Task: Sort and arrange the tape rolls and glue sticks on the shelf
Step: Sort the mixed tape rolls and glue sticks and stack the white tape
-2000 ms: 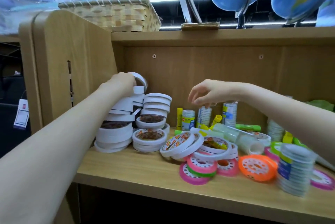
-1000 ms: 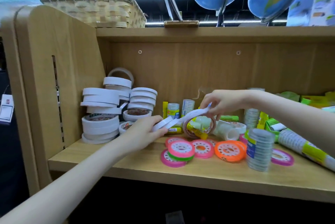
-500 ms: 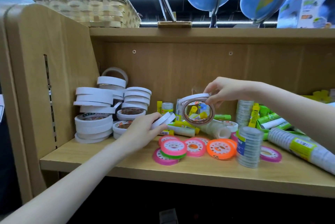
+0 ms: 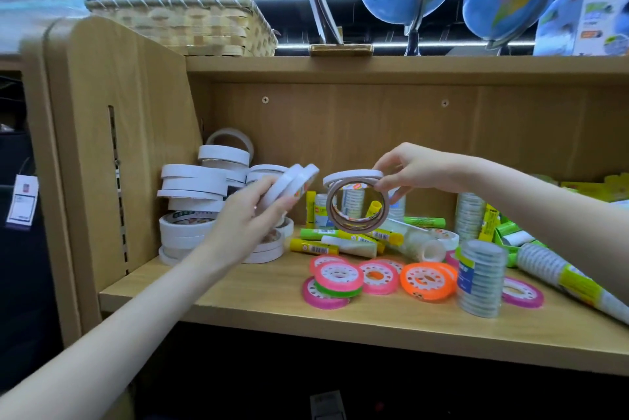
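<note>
Both hands grip white tape rolls (image 4: 295, 183) above the shelf (image 4: 258, 297), seemingly two each

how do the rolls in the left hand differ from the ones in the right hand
The left hand grips two white rolls side by side, tilted, rims toward the camera. The right hand pinches its rolls at different angles: one lies flat on top, others hang below with their open cores facing the camera. All are thin white tape rolls held above the shelf.
</note>
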